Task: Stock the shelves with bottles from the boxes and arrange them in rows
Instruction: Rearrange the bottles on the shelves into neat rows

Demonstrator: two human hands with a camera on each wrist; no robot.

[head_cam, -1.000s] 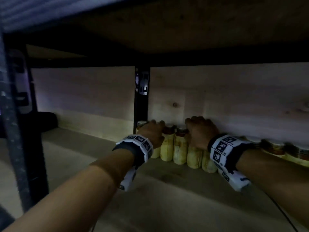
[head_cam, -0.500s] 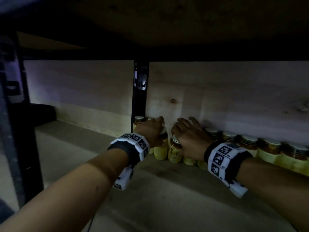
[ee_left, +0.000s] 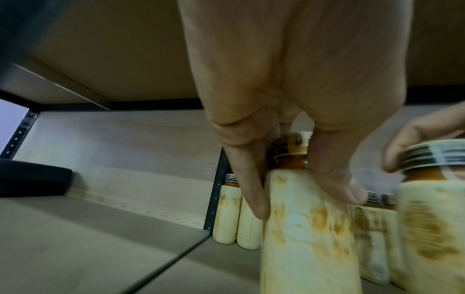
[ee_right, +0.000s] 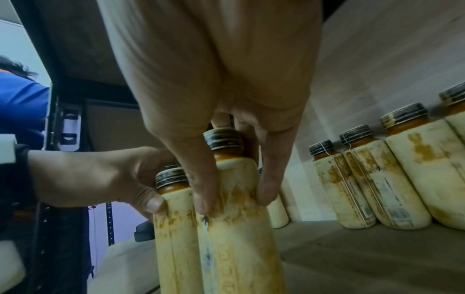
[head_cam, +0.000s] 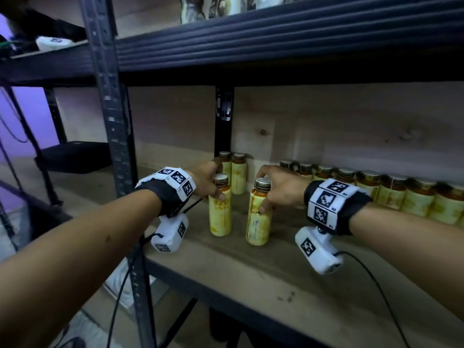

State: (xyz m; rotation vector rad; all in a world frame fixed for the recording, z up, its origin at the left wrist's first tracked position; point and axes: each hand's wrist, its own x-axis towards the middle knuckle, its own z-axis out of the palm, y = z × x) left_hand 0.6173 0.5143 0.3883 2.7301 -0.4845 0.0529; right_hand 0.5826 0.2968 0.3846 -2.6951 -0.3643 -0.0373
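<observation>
Two yellow-labelled bottles with dark caps stand upright mid-depth on the wooden shelf board (head_cam: 263, 277). My left hand (head_cam: 213, 187) grips the left bottle (head_cam: 220, 214) round its shoulder, thumb in front. My right hand (head_cam: 269, 191) grips the right bottle (head_cam: 258, 222) the same way. The left wrist view shows my left hand (ee_left: 304, 201) pinching its bottle (ee_left: 309, 238) just below the neck. Seen from the right wrist, my right hand (ee_right: 235, 201) pinches its bottle (ee_right: 239, 238), with the left-hand bottle (ee_right: 173, 228) touching or nearly touching it.
Two more bottles (head_cam: 232, 172) stand at the back by the rear post (head_cam: 224, 116). A row of several bottles (head_cam: 376, 192) lines the back wall to the right, with a gap between. The upper shelf beam (head_cam: 276, 33) hangs overhead; a front post (head_cam: 110, 121) stands left.
Both hands have come forward from the back row, each bringing a bottle with it. A gap now shows in the back row. My head has pulled back out of the shelf.
</observation>
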